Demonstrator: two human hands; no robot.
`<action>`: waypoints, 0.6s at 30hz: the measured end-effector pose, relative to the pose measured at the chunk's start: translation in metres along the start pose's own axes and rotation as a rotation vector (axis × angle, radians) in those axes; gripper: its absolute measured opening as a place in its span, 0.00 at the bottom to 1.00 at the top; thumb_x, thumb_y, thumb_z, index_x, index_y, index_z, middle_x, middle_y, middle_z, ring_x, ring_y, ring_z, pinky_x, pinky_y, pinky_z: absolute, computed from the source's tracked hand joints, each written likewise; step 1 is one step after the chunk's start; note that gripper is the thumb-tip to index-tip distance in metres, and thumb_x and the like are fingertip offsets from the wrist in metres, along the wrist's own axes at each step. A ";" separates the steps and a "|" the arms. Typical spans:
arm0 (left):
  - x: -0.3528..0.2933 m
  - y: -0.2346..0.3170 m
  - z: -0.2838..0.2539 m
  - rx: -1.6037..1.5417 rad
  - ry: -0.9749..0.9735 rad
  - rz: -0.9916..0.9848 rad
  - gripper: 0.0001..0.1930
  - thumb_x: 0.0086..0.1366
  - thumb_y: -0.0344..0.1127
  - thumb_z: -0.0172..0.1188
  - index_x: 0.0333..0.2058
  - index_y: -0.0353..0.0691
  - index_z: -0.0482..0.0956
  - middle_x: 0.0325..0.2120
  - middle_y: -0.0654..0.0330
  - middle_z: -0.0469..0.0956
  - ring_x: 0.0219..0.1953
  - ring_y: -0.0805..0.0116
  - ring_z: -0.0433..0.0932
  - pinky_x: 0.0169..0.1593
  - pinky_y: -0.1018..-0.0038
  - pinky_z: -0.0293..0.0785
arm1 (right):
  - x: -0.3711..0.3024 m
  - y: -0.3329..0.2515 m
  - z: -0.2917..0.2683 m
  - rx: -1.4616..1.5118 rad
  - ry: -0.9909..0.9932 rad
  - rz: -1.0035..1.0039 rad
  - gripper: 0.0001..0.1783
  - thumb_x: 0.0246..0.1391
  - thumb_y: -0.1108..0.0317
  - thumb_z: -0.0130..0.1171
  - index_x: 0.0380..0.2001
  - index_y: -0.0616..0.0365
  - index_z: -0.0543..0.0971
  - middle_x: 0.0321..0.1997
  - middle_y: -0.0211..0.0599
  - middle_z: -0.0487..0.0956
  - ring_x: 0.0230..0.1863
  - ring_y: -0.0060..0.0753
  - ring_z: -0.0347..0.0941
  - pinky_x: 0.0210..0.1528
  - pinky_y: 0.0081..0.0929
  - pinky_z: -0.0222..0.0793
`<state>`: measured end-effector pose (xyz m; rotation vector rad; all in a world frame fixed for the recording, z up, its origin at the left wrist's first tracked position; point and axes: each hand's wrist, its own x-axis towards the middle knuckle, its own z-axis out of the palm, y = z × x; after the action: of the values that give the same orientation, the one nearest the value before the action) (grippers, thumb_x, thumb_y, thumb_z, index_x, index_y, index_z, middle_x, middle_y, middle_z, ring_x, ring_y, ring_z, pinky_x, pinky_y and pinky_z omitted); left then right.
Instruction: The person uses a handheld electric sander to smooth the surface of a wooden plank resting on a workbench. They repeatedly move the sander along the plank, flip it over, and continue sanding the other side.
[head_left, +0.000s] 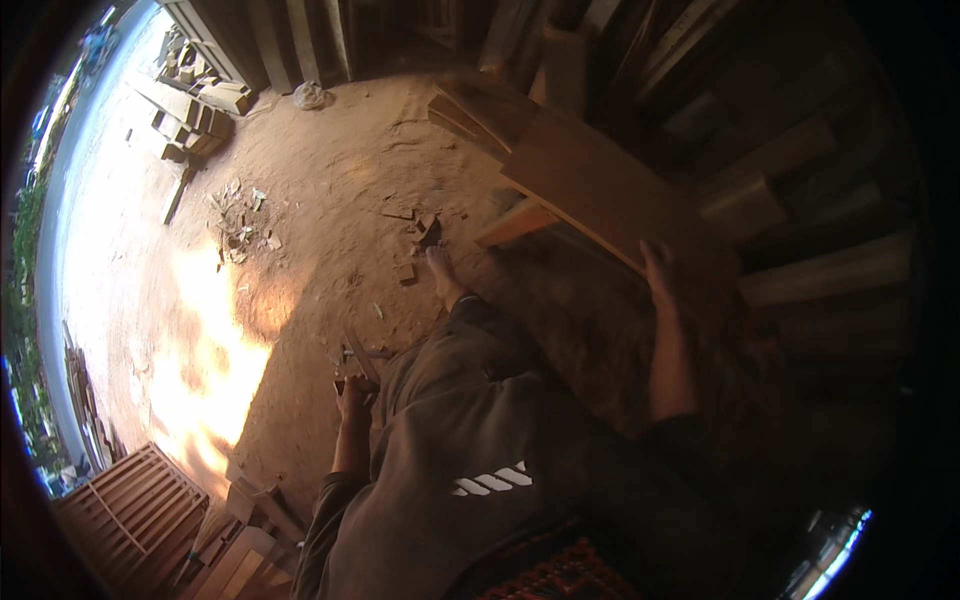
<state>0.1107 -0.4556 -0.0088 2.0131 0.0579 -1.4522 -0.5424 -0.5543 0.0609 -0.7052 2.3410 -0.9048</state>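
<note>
Low on the left, my left hand point(353, 396) is closed around a small tool with a flat strip and a thin crossbar point(360, 354); its exact kind is unclear. On the right, my right hand point(657, 268) grips the near edge of a long, wide wooden board point(600, 180). The board slants from the upper middle toward the lower right, and its near end fades into shadow. Beneath its far end, other flat boards point(465, 120) stick out. An orange-lit piece of wood point(518, 222) lies below the board's left edge.
Wood scraps point(425, 228) lie by my bare foot point(445, 275), with more chips point(245, 225) farther left. Stacked blocks point(195, 125) stand at the upper left. A slatted wooden panel point(140, 505) sits at the lower left. Timber point(830, 270) lines the dark right side.
</note>
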 end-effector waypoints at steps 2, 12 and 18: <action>-0.003 -0.001 -0.001 0.042 0.004 0.009 0.27 0.75 0.49 0.58 0.61 0.33 0.74 0.58 0.50 0.79 0.61 0.51 0.77 0.62 0.55 0.78 | -0.008 -0.006 -0.002 -0.001 -0.014 0.049 0.32 0.63 0.42 0.66 0.53 0.62 0.80 0.48 0.38 0.81 0.48 0.31 0.77 0.50 0.32 0.74; 0.021 0.010 -0.009 0.337 -0.074 -0.153 0.27 0.76 0.49 0.58 0.63 0.35 0.72 0.59 0.51 0.78 0.61 0.53 0.78 0.63 0.57 0.75 | -0.014 0.003 -0.002 0.226 -0.068 0.095 0.30 0.62 0.42 0.67 0.53 0.58 0.81 0.46 0.33 0.82 0.50 0.29 0.77 0.48 0.29 0.74; 0.040 0.037 0.021 0.365 -0.253 -0.011 0.25 0.75 0.47 0.59 0.62 0.36 0.73 0.58 0.51 0.77 0.62 0.51 0.77 0.64 0.56 0.75 | -0.090 0.097 0.009 0.476 -0.135 0.094 0.20 0.71 0.52 0.59 0.54 0.55 0.80 0.36 0.24 0.81 0.38 0.17 0.77 0.37 0.25 0.73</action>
<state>0.1231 -0.5086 -0.0298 2.0880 -0.3261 -1.8169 -0.4984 -0.4399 0.0111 -0.4378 1.9167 -1.2668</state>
